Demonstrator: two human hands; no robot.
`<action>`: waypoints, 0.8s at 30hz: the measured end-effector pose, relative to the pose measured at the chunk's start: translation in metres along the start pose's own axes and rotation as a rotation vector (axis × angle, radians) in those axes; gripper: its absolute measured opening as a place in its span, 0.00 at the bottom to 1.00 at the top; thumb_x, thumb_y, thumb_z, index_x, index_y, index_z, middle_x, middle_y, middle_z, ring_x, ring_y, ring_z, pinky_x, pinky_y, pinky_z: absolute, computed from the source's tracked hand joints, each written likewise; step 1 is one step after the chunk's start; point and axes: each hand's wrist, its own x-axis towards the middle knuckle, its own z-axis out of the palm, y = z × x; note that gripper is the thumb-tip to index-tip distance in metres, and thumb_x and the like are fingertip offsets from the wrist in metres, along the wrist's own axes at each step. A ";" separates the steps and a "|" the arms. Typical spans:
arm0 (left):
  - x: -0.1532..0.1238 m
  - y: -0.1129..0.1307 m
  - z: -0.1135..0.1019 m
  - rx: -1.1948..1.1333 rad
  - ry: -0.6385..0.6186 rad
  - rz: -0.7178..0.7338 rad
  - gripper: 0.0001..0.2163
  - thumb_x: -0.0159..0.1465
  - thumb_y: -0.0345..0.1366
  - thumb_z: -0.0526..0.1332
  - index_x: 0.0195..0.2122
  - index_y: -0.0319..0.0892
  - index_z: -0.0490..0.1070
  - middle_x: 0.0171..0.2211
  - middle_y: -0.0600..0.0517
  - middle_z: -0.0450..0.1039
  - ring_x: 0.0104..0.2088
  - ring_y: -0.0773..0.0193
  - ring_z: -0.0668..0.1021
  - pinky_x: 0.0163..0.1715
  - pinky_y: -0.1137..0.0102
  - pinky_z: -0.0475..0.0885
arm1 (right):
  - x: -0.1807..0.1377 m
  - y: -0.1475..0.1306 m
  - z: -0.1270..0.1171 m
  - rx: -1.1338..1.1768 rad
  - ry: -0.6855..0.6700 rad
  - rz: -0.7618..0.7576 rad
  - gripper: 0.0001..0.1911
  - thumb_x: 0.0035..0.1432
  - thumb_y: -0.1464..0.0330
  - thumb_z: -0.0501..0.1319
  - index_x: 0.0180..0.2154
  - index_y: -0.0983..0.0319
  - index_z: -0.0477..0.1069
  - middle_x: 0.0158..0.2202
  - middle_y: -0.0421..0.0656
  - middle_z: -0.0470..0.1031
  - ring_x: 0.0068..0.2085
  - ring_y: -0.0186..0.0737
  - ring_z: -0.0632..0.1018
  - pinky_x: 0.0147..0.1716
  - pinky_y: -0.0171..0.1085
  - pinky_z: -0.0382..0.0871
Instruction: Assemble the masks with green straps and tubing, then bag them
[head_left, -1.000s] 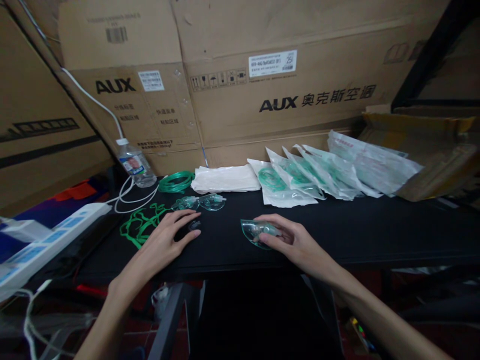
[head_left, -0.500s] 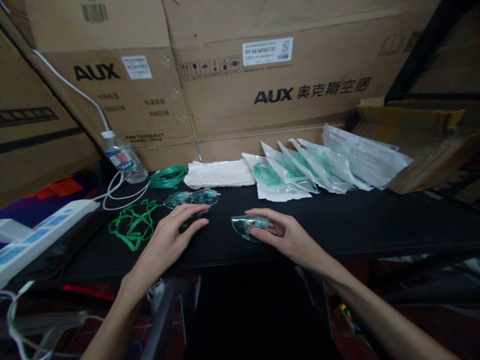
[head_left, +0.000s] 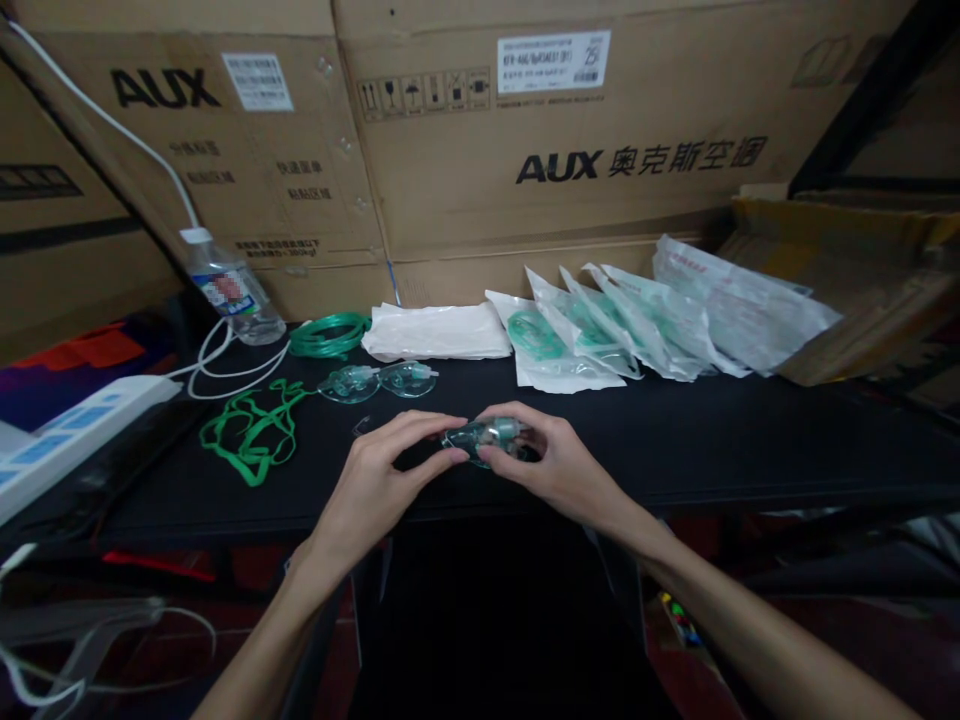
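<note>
Together, our half-curled left hand [head_left: 379, 470] and right hand [head_left: 559, 462] gripped the crosswise clear mask's [head_left: 484, 435] left and right ends.

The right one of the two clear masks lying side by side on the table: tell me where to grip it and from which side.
Likely best: pinch the right mask by its pale connector, coming from the right; that stub juts right, away from the left mask close by its other edge.
</note>
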 end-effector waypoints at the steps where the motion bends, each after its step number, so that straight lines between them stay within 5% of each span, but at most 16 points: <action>1: 0.000 0.000 0.000 -0.002 -0.007 0.009 0.12 0.64 0.38 0.68 0.49 0.47 0.79 0.46 0.52 0.80 0.47 0.62 0.80 0.51 0.70 0.72 | 0.000 0.000 0.001 -0.007 0.002 -0.004 0.13 0.58 0.65 0.66 0.46 0.62 0.75 0.38 0.41 0.77 0.36 0.37 0.75 0.37 0.35 0.69; 13: -0.005 -0.004 0.001 -0.007 -0.048 0.059 0.17 0.68 0.36 0.65 0.58 0.51 0.75 0.49 0.53 0.79 0.47 0.65 0.80 0.49 0.73 0.72 | -0.002 0.001 0.004 -0.016 -0.029 -0.007 0.09 0.61 0.63 0.66 0.43 0.60 0.74 0.34 0.38 0.75 0.35 0.35 0.73 0.37 0.34 0.67; 24: -0.002 0.002 -0.006 -0.148 -0.159 -0.122 0.15 0.71 0.41 0.61 0.56 0.48 0.77 0.54 0.52 0.79 0.54 0.60 0.79 0.57 0.70 0.71 | -0.004 -0.001 0.000 0.020 -0.082 0.021 0.10 0.62 0.63 0.66 0.42 0.61 0.75 0.35 0.38 0.76 0.37 0.36 0.74 0.39 0.34 0.67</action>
